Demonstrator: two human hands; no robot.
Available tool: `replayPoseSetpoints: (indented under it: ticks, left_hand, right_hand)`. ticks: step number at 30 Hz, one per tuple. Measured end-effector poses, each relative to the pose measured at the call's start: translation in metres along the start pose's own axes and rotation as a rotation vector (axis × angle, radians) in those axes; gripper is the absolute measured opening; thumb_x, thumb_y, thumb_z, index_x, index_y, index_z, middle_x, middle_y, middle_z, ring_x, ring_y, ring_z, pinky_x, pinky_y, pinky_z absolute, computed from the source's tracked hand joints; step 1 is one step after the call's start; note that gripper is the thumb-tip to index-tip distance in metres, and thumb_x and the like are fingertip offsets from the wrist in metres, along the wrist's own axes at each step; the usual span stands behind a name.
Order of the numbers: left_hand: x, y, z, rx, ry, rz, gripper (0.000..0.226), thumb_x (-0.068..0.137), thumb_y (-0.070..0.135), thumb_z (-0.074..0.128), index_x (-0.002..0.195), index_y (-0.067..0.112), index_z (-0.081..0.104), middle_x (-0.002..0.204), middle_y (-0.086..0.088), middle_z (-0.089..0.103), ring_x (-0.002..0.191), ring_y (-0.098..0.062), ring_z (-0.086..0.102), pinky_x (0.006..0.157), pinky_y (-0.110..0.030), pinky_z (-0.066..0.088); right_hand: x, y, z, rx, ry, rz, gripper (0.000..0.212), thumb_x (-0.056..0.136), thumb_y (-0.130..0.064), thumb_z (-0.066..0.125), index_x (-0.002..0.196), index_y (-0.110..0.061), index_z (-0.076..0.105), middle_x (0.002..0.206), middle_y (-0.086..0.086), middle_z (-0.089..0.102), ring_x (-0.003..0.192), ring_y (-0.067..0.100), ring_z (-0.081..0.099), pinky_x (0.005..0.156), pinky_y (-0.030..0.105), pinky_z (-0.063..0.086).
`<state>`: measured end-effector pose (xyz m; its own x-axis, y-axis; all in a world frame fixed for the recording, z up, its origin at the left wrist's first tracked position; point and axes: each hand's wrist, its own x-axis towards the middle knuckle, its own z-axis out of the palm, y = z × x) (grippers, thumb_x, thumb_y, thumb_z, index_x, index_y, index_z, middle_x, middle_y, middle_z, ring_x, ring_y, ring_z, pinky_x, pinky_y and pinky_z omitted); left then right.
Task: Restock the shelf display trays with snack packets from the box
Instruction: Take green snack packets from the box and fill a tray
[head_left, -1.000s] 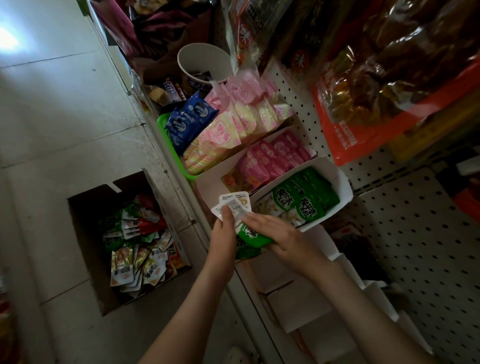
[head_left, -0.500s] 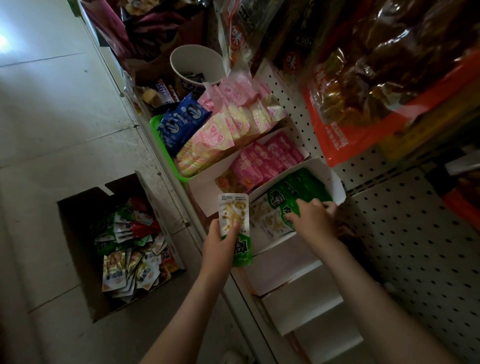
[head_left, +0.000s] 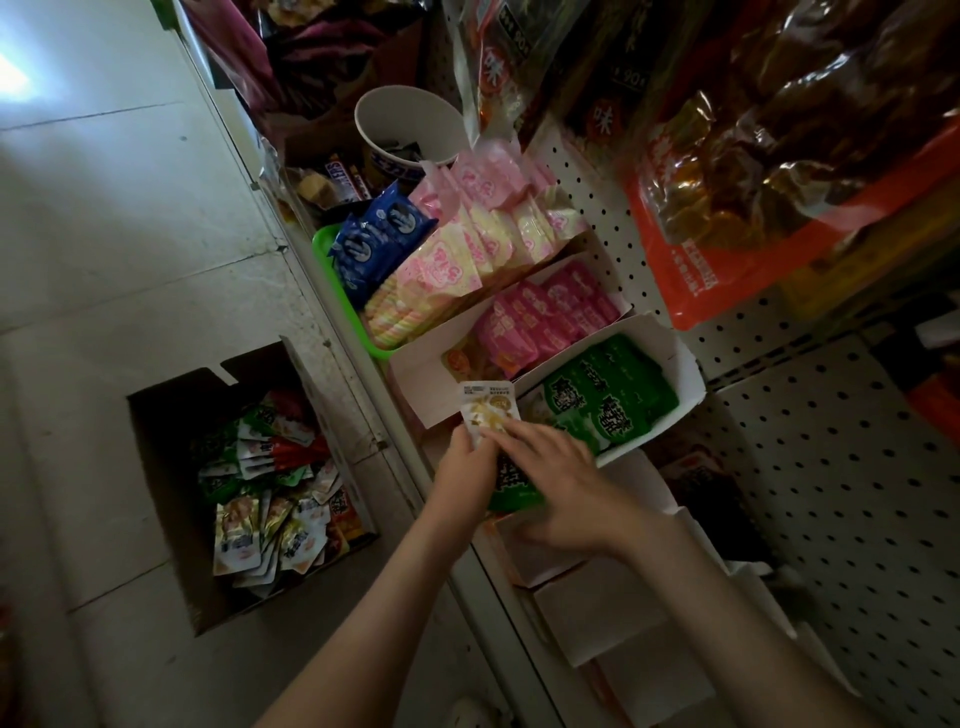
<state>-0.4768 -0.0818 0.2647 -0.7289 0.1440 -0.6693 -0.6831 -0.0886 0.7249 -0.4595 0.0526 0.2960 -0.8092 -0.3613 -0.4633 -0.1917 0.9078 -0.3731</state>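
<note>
The left hand (head_left: 465, 467) grips a small stack of packets (head_left: 491, 415) over the front edge of the shelf (head_left: 332, 353), with its fingers curled round the lower part of the stack. The top packet is white and yellow above and green below, and its black print is too blurred to read. The right hand (head_left: 561, 483) lies on the face of this stack, fingers straight and a little spread. Just behind the hands stands a white card tray (head_left: 691, 384) half filled with green packets (head_left: 608, 400); they carry large white characters that I cannot read. Beside it a second tray (head_left: 421, 379) holds pink packets (head_left: 545, 317). Farther along, a green tray (head_left: 323, 260) carries blue packets (head_left: 374, 239) and pale pink ones. The box (head_left: 156, 493) stands open on the floor (head_left: 104, 260) beside the shelf, with mixed packets lying loose inside. On a hanging bag (head_left: 498, 62) above, a red circle shows the character 味, and nearby "90" can be read.
</note>
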Motion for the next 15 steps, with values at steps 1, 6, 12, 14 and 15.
replayPoseSetpoints:
  ticks: [1, 6, 12, 14, 15]
  left_hand:
    - [0.000, 0.001, 0.000, 0.008, -0.023, -0.002, 0.029, 0.100, 0.021, 0.043, 0.128, 0.015, 0.047, 0.120, -0.006, 0.060, 0.105, -0.019, 0.062, 0.077, -0.029, 0.054]
    - [-0.003, 0.003, 0.002, -0.077, -0.076, 0.046, 0.025, 0.100, 0.013, 0.046, 0.123, 0.020, 0.049, 0.117, -0.007, 0.064, 0.101, -0.020, 0.067, 0.084, -0.038, 0.058]
    - [-0.005, 0.005, 0.011, -0.322, -0.065, 0.092, 0.026, 0.096, 0.005, 0.053, 0.118, 0.017, 0.053, 0.109, -0.007, 0.069, 0.095, -0.021, 0.070, 0.081, -0.042, 0.058]
    - [-0.005, 0.003, 0.017, -0.245, -0.073, 0.087, 0.022, 0.095, 0.006, 0.054, 0.115, 0.016, 0.055, 0.110, -0.006, 0.068, 0.097, -0.020, 0.069, 0.084, -0.040, 0.058]
    - [-0.006, 0.002, 0.020, -0.191, -0.084, 0.076, 0.021, 0.096, 0.008, 0.054, 0.115, 0.016, 0.055, 0.112, -0.006, 0.067, 0.099, -0.020, 0.068, 0.086, -0.038, 0.057]
  right_hand:
    - [-0.002, -0.002, 0.005, 0.046, -0.003, 0.005, 0.098, 0.080, -0.038, 0.070, 0.149, -0.041, 0.001, 0.156, -0.014, 0.000, 0.141, 0.008, -0.001, 0.116, 0.037, 0.005]
    - [0.000, 0.010, 0.008, 0.513, 0.200, 0.236, 0.079, 0.084, -0.010, 0.065, 0.149, -0.028, 0.023, 0.151, 0.001, 0.027, 0.135, 0.016, 0.029, 0.111, 0.039, 0.033]
    - [-0.007, 0.010, -0.010, 1.471, 0.199, 0.365, 0.038, 0.087, 0.001, 0.053, 0.123, -0.009, 0.056, 0.111, 0.014, 0.066, 0.095, 0.024, 0.065, 0.077, 0.032, 0.056]
    - [-0.008, 0.012, -0.008, 1.289, 0.235, 0.415, 0.030, 0.089, -0.004, 0.061, 0.116, -0.015, 0.058, 0.114, 0.014, 0.065, 0.095, 0.024, 0.066, 0.080, 0.037, 0.057]
    - [-0.008, 0.015, -0.007, 1.168, 0.280, 0.455, 0.026, 0.089, -0.004, 0.062, 0.110, -0.018, 0.059, 0.115, 0.015, 0.064, 0.095, 0.024, 0.066, 0.082, 0.040, 0.057]
